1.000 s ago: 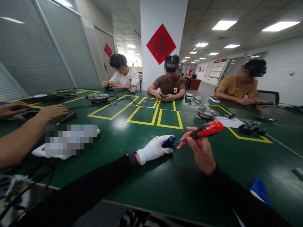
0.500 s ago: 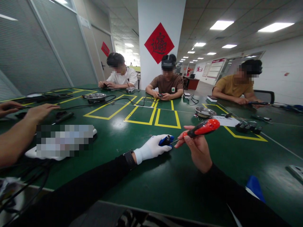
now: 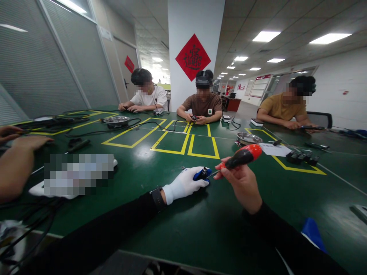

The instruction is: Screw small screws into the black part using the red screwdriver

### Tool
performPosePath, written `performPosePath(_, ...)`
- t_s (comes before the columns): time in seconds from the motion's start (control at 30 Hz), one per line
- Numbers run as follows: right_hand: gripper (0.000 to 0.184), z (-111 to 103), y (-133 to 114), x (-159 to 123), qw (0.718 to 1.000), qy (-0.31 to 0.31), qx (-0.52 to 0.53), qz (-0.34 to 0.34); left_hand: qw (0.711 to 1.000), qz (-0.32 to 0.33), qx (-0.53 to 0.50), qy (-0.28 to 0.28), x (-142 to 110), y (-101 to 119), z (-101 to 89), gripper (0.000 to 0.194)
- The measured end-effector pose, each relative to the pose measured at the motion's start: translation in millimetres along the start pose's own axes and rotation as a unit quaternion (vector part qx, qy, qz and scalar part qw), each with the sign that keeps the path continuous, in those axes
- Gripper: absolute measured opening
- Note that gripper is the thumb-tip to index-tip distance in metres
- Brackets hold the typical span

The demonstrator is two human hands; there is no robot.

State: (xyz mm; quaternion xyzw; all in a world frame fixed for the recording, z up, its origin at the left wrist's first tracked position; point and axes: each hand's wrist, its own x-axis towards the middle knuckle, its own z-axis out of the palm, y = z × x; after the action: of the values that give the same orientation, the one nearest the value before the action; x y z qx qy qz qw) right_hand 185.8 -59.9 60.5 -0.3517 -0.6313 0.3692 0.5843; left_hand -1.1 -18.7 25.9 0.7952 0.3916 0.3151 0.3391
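My left hand (image 3: 187, 184), in a white glove with blue fingertips, is closed around a small black part (image 3: 202, 173) with a round metal end pointing up. Its exact kind cannot be made out. In my bare right hand (image 3: 240, 182) is a screwdriver (image 3: 243, 158) with a red and black handle, held tilted. Its thin shaft runs down leftward to the black part, and the tip is hidden at the gloved fingers. Both hands are just above the green table (image 3: 183, 225).
Steel bowls (image 3: 249, 138) stand farther back. Several black parts (image 3: 302, 156) lie beside a white paper (image 3: 275, 149) at right. A blue-and-white glove (image 3: 314, 233) lies near my right sleeve. A co-worker's arm (image 3: 17, 164) reaches in at left, by a blurred white object (image 3: 77, 175). Three people sit opposite.
The screwdriver handle has shifted slightly left and its visible side has turned from mostly red to more black. The co-worker's hand at left has drawn back leftward. My view tilted up slightly.
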Motion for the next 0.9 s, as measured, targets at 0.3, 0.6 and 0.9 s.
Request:
performPosePath(0.3,0.023,4,1,-3,0.995,-0.054,0.064,-0.052,1.000,0.010,-0.008,0.003,-1,4,-0.1,0.037)
performPosePath(0.6,0.012,5,-4,-5,0.992,-0.059,-0.014,-0.114,1.000,0.024,-0.010,-0.002,0,3,-0.5,0.033)
performPosePath(0.9,0.020,6,-5,-11,0.993,-0.056,-0.049,-0.095,1.000,0.010,-0.006,-0.008,0,2,-0.7,0.036)
